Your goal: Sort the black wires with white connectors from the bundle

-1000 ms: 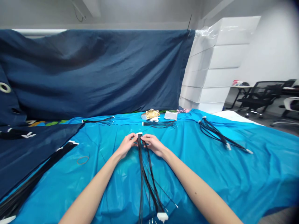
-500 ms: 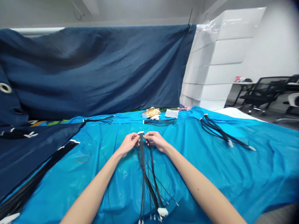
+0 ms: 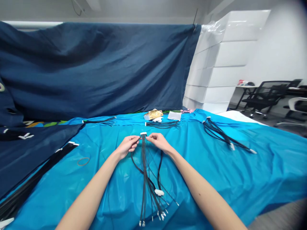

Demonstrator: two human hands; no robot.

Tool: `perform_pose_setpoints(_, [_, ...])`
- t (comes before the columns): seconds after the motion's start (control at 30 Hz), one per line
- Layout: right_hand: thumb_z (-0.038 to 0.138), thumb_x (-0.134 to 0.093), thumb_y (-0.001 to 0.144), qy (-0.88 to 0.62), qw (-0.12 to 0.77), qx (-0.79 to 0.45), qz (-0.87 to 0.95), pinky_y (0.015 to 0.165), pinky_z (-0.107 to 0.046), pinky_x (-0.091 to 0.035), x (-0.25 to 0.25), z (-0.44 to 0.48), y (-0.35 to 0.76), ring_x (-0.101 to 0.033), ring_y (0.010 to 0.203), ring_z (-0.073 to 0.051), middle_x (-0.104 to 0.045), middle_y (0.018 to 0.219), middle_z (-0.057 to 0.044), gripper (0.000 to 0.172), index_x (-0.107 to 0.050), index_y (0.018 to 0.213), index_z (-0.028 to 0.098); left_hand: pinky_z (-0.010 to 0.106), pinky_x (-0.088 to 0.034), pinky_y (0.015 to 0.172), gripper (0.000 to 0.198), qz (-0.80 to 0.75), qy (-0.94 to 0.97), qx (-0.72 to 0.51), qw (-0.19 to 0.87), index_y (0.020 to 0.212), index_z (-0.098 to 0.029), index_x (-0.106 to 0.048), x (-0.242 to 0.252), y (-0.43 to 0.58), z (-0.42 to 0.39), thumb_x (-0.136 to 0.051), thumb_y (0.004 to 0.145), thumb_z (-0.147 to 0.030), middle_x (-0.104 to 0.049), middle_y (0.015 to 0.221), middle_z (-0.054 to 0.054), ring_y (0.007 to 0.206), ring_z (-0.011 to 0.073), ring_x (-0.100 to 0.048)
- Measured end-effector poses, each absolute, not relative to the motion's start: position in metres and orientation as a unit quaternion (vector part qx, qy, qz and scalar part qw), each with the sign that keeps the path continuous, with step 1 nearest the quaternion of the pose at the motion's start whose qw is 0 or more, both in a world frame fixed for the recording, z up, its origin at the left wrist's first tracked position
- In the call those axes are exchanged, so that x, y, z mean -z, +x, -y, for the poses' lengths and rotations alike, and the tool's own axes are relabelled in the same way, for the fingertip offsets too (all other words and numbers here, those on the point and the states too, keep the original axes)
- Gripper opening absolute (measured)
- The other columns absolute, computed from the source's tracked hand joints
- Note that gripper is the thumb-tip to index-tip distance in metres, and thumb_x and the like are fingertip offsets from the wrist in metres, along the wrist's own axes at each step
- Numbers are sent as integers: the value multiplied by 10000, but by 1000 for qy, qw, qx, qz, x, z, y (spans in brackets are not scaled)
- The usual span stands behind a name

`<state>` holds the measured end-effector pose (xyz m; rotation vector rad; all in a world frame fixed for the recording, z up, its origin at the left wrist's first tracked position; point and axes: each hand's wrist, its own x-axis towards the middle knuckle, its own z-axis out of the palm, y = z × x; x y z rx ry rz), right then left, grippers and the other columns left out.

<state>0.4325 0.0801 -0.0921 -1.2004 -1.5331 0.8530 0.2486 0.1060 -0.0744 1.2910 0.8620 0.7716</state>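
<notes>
Between my hands a black wire harness (image 3: 144,163) lies on the blue sheet, its wires running toward me. A white connector (image 3: 143,133) caps its far end. My left hand (image 3: 128,145) pinches black wires just left of that connector. On the other side my right hand (image 3: 157,140) is closed on wires close below the connector. Some wires bow outward from both hands and meet a second white connector (image 3: 159,192) lower down. Several loose wires end in small metal terminals near the front. The fingertips partly hide the wires they hold.
More black harnesses lie around: one bundle (image 3: 38,172) at left, one (image 3: 220,132) at right, others (image 3: 163,124) along the back. A rubber band (image 3: 83,161) rests at left. Gold packaging (image 3: 153,114) sits near the dark blue curtain (image 3: 103,70). White boxes (image 3: 216,73) are stacked behind.
Some wires have spread outward into loops on both sides of the harness. The lower white connector has moved up toward my hands. The view has shifted slightly.
</notes>
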Motion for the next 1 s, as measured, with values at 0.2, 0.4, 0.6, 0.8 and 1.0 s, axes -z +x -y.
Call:
perform_pose_setpoints(0.2, [615,-561,673,-482,471,-408,616,409,-200,-213,91,-75,430,-307,419,-44,-386,494,60,459,-514,626,160,125,-249,320,161,-354,569,-235,704,846,-131,-566,75,246,-101,-616,735,-237,-523,674,10,373,-3,-306])
perform_pose_setpoints(0.4, [649,-570,652,-500,465,-427,592,373,-206,-188,91,-72,423,-306,353,-43,-373,386,62,512,-447,519,170,145,-262,292,318,-346,596,-197,698,938,-149,-573,77,256,-87,-567,770,-418,-407,492,-66,303,13,-229])
perform_pose_setpoints(0.6, [646,-547,684,-475,433,-511,571,363,-199,-205,89,-68,421,-305,337,-33,-391,406,65,508,-462,555,162,156,-333,323,300,-349,600,-266,669,838,-155,-543,75,256,-92,-653,704,-400,-375,405,-99,293,28,-282])
perform_pose_setpoints(0.8, [564,-647,651,-391,356,-639,559,422,-197,-343,84,-65,425,-418,391,-47,-505,518,45,446,-462,640,158,159,-414,382,242,-353,554,-401,639,843,-126,-571,68,245,-107,-637,739,-334,-424,406,-84,297,27,-346])
perform_pose_setpoints(1.0, [511,-666,666,-338,278,-699,566,573,-244,-452,78,-59,431,-585,543,-118,-616,617,-21,403,-506,697,142,72,-348,305,119,-336,342,-521,706,812,-89,-560,45,234,-109,-470,860,-150,-555,558,-17,263,-38,-279])
